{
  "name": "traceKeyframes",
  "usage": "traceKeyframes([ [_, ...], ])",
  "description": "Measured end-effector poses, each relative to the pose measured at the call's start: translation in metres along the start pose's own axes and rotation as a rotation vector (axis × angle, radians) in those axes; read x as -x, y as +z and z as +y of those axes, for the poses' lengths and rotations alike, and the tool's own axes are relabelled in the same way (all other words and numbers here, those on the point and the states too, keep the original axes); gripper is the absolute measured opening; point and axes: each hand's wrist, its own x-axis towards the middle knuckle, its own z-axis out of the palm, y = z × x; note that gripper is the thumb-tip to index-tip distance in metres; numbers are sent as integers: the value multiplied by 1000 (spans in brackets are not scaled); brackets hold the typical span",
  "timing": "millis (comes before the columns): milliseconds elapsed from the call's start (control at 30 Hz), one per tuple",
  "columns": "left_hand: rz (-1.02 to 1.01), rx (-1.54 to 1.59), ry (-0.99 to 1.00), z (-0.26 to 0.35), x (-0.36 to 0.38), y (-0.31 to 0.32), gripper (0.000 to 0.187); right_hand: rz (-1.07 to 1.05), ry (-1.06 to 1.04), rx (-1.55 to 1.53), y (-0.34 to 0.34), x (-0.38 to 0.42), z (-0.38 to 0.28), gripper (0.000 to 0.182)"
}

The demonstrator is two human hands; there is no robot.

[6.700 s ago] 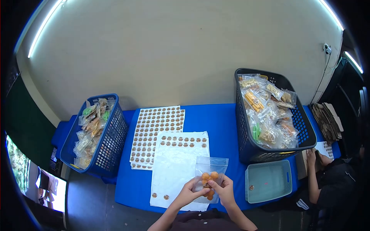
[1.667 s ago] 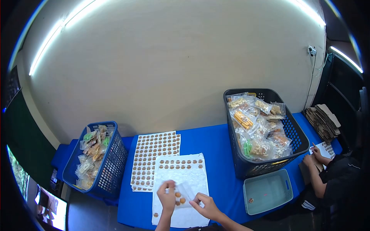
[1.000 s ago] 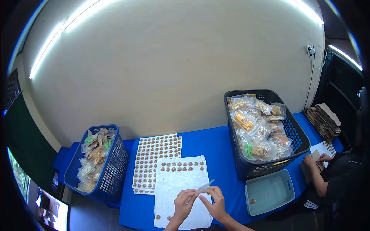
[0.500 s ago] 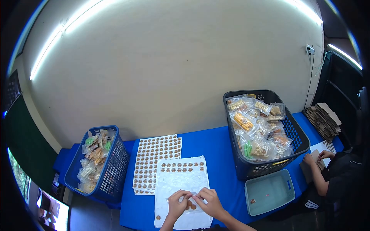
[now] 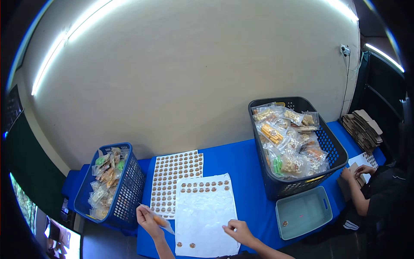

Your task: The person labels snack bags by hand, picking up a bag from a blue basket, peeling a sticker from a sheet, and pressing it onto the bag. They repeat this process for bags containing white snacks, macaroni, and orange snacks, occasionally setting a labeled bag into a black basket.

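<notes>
Head camera view shows the left hand point(image 5: 148, 220) closed on a clear snack bag point(image 5: 158, 221), its upper end pinched between thumb and fingers and its lower end slanting down to the right, with orange pieces inside. The bag is held tilted in the air, left of the partly bare sticker sheet point(image 5: 206, 216) and in front of the near left part of the full sticker sheets point(image 5: 177, 181). The right hand point(image 5: 239, 233) is well apart from the bag, over the near right edge of the partly bare sheet; its fingers are curled in with only a narrow gap to the thumb, and whether something small sits between them cannot be told. Round stickers line the far end of that sheet in two rows, and two more lie at its near left corner. On the left stands a blue basket point(image 5: 108, 185) with bagged snacks; on the right, a larger dark basket point(image 5: 297, 185) holds many more. Nearer than the dark basket, a pale green tray point(image 5: 304, 212) has one round sticker point(image 5: 285, 223) in it. At the far right, another person's hands point(image 5: 355, 173) touch brown cardboard point(image 5: 345, 183).
</notes>
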Motion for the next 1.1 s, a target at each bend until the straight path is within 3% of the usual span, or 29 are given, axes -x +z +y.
traceKeyframes([
  [67, -106, 264, -157, -3, 12, 6, 22, -26, 122, -18, -6, -7, 5, 23],
  [100, -161, 396, -234, -5, 17, 8, 22, -4, 73, -113, -4, -11, 3, 23],
  [167, -369, 925, -681, -26, 27, 9, 17, 45, -24, -303, 6, -17, -3, 24],
  [200, -390, 1001, -764, -26, 39, 19, 15, 10, -48, -321, 12, -18, -4, 32],
  [300, -480, 1225, -1049, -18, 69, 47, 8, -281, -102, -315, 28, -12, -2, 35],
  [333, -531, 1198, -1114, -15, 74, 52, 9, -537, -73, -295, 28, -13, 6, 34],
  [367, -589, 1139, -1117, -13, 74, 53, 10, -603, -5, -416, 25, -12, 8, 33],
  [433, -702, 1021, -1116, -10, 73, 55, 11, -731, 133, -657, 16, -9, 1, 31],
  [500, -656, 470, -831, -14, 66, 59, 26, -597, 157, -582, 2, -4, -7, 27],
  [567, -596, 225, -724, -16, 57, 54, 37, -511, 185, -548, -7, -2, -2, 25],
  [667, -673, 293, -872, 2, 43, 40, 45, -400, 227, -521, -17, 2, 7, 26],
  [767, -740, 362, -863, 7, 43, 34, 53, -369, 226, -393, -21, 2, 16, 25],
  [800, -718, 105, -765, 2, 42, 37, 46, -382, 196, -361, -21, 1, 17, 24],
  [900, -642, -34, -485, 5, 53, 39, 32, -272, 124, -467, -20, 3, 11, 21],
  [933, -520, 98, -495, -1, 54, 40, 24, -211, 102, -535, -19, 3, 7, 19],
  [1033, -357, -11, -197, 6, 62, 49, 25, 30, 24, -587, -26, -1, -3, 16],
  [1100, -327, -54, -38, 0, 66, 48, 24, 75, -130, -381, -34, -3, -12, 14],
])
